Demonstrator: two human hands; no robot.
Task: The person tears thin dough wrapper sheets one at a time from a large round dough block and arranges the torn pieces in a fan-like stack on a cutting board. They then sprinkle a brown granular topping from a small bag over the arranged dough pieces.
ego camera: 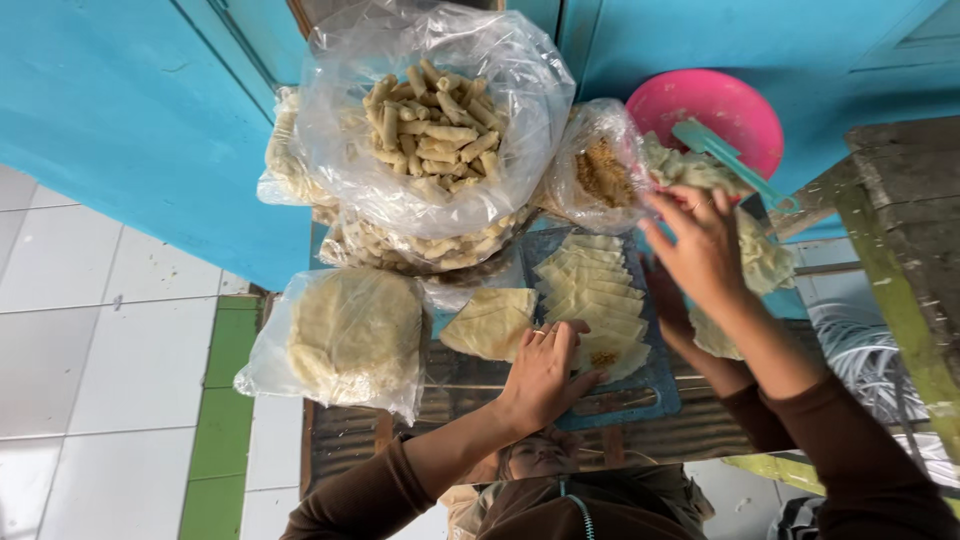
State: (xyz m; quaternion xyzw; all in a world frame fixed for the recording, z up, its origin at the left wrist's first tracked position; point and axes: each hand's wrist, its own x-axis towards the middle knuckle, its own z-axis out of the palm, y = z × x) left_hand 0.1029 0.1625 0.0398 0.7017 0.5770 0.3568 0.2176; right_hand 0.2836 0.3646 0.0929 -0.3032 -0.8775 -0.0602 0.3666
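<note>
My left hand (545, 375) lies flat on a pale dough sheet with a dab of brown filling (608, 355), at the near end of a blue tray (655, 395). A row of overlapping pale sheets (590, 285) runs up the tray. My right hand (700, 245) hovers over the tray's right side with fingers spread, holding nothing that I can see. It is next to a heap of loose sheets (765, 255). Another hand (665, 300) shows partly beneath it. A folded triangular stack of sheets (490, 322) lies left of the tray.
A large clear bag of rolled dough sticks (430, 120) stands at the back. There is a small bag of brown filling (600, 170), a bag of round wrappers (355, 335), and a pink bowl (710, 105) with a teal spatula (730, 155). Wooden bench (900, 200) at right; white tiled floor (100, 350) at left.
</note>
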